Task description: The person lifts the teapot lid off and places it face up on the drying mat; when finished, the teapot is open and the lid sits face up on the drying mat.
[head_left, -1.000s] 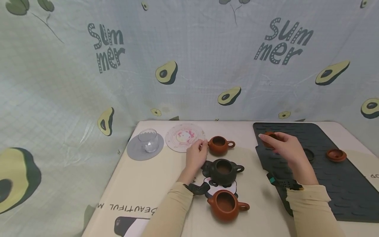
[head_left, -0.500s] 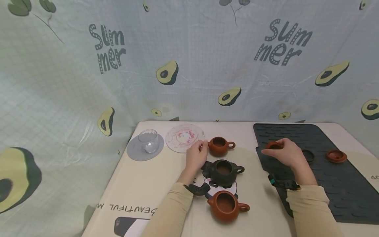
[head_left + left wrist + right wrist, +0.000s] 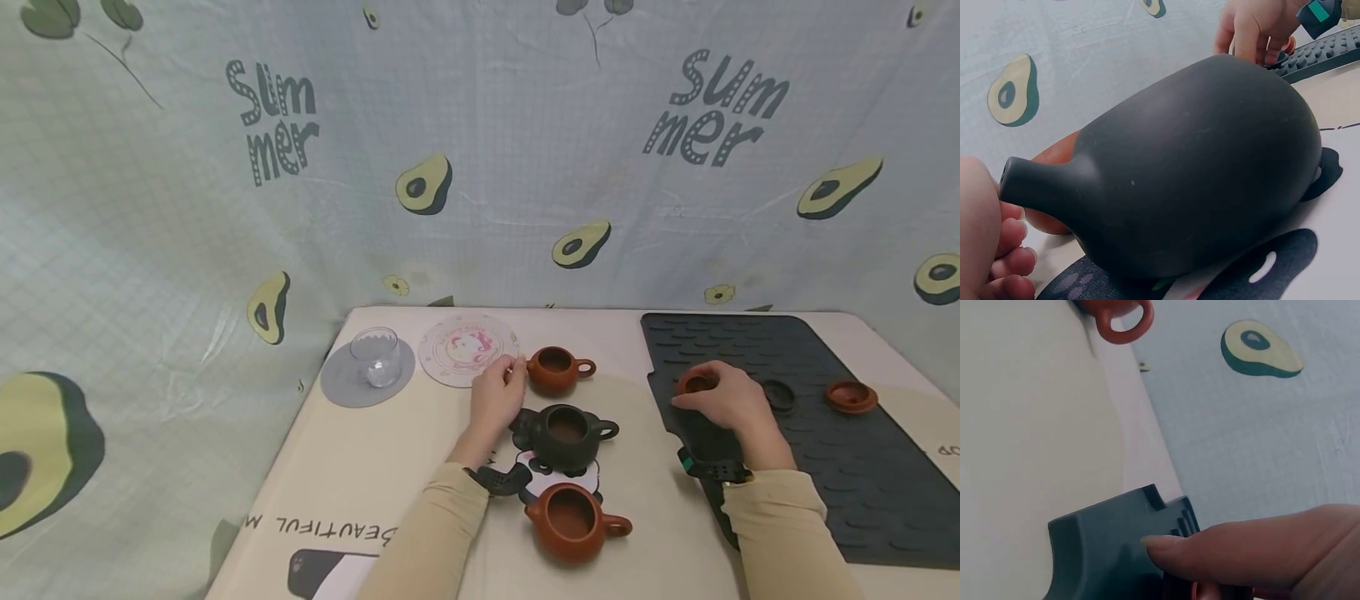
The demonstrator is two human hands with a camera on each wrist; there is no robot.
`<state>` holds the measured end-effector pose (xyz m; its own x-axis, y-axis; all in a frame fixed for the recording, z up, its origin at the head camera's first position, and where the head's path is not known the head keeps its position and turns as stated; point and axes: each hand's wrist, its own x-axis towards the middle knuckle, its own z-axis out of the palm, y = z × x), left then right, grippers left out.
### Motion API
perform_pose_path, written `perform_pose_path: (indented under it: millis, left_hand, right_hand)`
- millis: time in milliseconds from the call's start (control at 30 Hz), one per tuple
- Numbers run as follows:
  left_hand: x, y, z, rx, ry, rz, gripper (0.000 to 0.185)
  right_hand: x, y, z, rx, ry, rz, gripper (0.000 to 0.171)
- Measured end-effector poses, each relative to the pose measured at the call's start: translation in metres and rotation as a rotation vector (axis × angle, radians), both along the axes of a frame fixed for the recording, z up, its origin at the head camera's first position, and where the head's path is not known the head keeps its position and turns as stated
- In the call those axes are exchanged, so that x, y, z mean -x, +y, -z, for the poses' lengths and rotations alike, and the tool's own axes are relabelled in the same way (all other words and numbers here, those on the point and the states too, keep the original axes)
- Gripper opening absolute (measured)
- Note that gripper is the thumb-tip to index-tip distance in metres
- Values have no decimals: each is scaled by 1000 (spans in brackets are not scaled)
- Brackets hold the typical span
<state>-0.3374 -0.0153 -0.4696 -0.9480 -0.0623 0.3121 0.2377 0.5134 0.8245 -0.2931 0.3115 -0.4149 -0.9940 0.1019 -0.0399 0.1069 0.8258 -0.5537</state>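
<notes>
My right hand (image 3: 703, 392) pinches a small reddish-brown lid (image 3: 694, 383) low over the left part of the dark ribbed mat (image 3: 825, 450). The right wrist view shows my thumb (image 3: 1241, 550) over the mat corner (image 3: 1110, 550). My left hand (image 3: 510, 372) rests on the table, fingers loosely curled by the spout of a small brown teapot (image 3: 555, 369); it holds nothing. Just in front stands a lidless black teapot (image 3: 564, 432), which fills the left wrist view (image 3: 1204, 169) beside my curled fingers (image 3: 1004, 250).
A larger lidless brown teapot (image 3: 572, 521) stands nearest me. On the mat lie a dark lid (image 3: 780, 394) and a brown lid (image 3: 851, 393). A glass cup (image 3: 375, 357) stands on a grey coaster (image 3: 341, 385), next to a patterned round coaster (image 3: 465, 348). An avocado-print cloth hangs behind.
My right hand has carried the reddish-brown lid toward me and down, from the mat's far left corner to lower on its left side. The left hand has stayed put.
</notes>
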Motion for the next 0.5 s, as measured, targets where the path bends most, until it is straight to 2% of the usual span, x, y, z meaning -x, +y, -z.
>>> perform_pose_path:
  millis: [333, 500]
  left_hand:
    - [-1, -1, 1, 0, -4, 0, 29]
    - [-2, -1, 0, 2, -6, 4, 29]
  right_hand:
    - [2, 2, 6, 4, -14, 4, 60]
    - [1, 3, 7, 10, -13, 4, 67]
